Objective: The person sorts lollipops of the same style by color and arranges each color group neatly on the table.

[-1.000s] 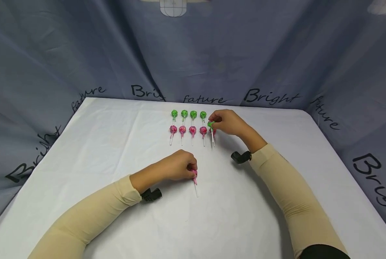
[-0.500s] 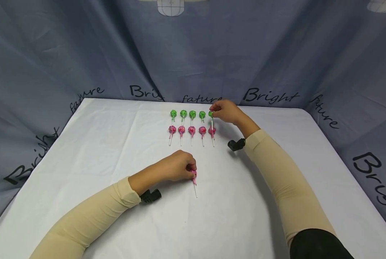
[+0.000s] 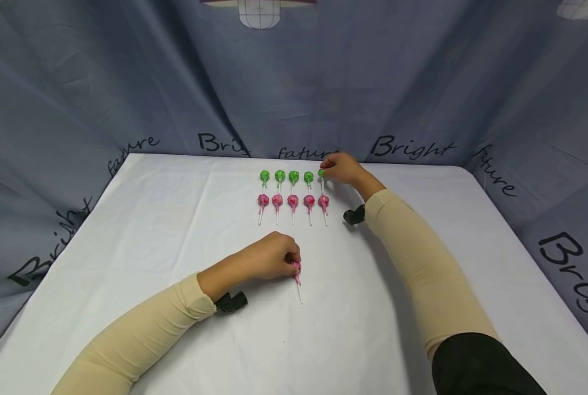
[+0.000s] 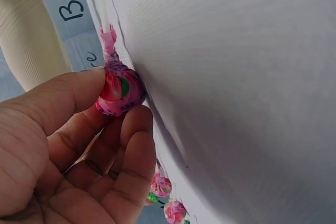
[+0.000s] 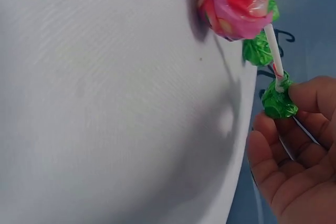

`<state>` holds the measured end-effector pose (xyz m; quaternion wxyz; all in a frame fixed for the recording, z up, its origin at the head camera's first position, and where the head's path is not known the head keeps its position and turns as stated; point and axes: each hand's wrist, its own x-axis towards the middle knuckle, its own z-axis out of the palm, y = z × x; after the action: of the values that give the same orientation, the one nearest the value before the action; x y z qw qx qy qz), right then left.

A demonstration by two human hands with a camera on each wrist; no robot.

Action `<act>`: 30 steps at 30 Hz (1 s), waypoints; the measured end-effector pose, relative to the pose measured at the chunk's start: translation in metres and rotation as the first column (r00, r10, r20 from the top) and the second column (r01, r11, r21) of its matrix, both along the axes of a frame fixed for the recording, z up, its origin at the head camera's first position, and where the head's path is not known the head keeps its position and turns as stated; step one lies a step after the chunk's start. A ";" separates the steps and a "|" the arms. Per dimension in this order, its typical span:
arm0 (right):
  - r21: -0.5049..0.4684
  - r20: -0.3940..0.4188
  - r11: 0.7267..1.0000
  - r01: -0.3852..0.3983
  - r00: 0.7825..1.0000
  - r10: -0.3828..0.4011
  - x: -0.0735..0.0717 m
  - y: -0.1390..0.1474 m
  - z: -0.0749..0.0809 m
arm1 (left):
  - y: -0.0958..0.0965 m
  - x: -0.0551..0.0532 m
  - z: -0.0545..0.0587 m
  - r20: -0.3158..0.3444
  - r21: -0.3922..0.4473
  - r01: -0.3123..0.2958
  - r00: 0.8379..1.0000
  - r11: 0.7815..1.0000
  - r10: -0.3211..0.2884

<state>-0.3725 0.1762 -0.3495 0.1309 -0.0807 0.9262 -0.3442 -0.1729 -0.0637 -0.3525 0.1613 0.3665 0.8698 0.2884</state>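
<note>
My left hand (image 3: 274, 256) pinches a pink-wrapped lollipop (image 4: 119, 93) by its candy head, near the middle of the table, its white stick pointing toward me. At the back, my right hand (image 3: 342, 167) holds the head of a green-wrapped lollipop (image 5: 279, 99) between thumb and fingers, at the right end of a row of green lollipops (image 3: 293, 176). In front of that row lies a row of pink lollipops (image 3: 292, 201), sticks toward me. The held green one's stick reaches to the rightmost pink lollipop (image 5: 236, 4).
A white cloth (image 3: 151, 230) covers the table. Behind it and at the sides hangs a grey-blue curtain (image 3: 323, 82) with black lettering. A black wrist camera (image 3: 232, 302) sits under the left wrist, another camera (image 3: 354, 215) under the right.
My right hand has carried the green lollipop back and away from above the rightmost pink one, to the end of the green row. My left hand stays in place with its pink lollipop.
</note>
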 end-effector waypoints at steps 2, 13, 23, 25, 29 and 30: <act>0.006 0.003 1.000 -0.005 1.000 0.005 -0.003 -0.001 -0.003 | 0.000 0.000 0.000 0.001 -0.001 0.001 1.000 1.000 -0.001; 0.079 0.020 0.997 -0.018 1.000 0.016 -0.008 0.000 -0.015 | 0.001 0.002 0.002 -0.009 -0.006 0.014 1.000 1.000 -0.014; 0.054 0.043 0.998 -0.015 0.999 0.013 -0.006 -0.002 -0.014 | 0.002 0.002 0.004 -0.021 -0.019 0.008 1.000 1.000 -0.008; 0.051 0.044 0.999 -0.018 0.999 0.016 -0.006 -0.002 -0.015 | 0.001 0.002 0.004 -0.024 -0.016 0.011 1.000 1.000 -0.011; 0.042 0.041 0.999 -0.019 0.999 0.017 -0.005 -0.003 -0.014 | 0.001 0.002 0.005 -0.029 -0.013 0.009 1.000 1.000 -0.009; 0.043 0.042 0.999 -0.019 0.999 0.017 -0.005 -0.004 -0.014 | 0.000 0.002 0.005 -0.030 -0.011 0.009 1.000 1.000 -0.010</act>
<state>-0.3778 0.1722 -0.3631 0.1550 -0.0790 0.9298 -0.3244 -0.1711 -0.0633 -0.3479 0.1517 0.3739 0.8720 0.2773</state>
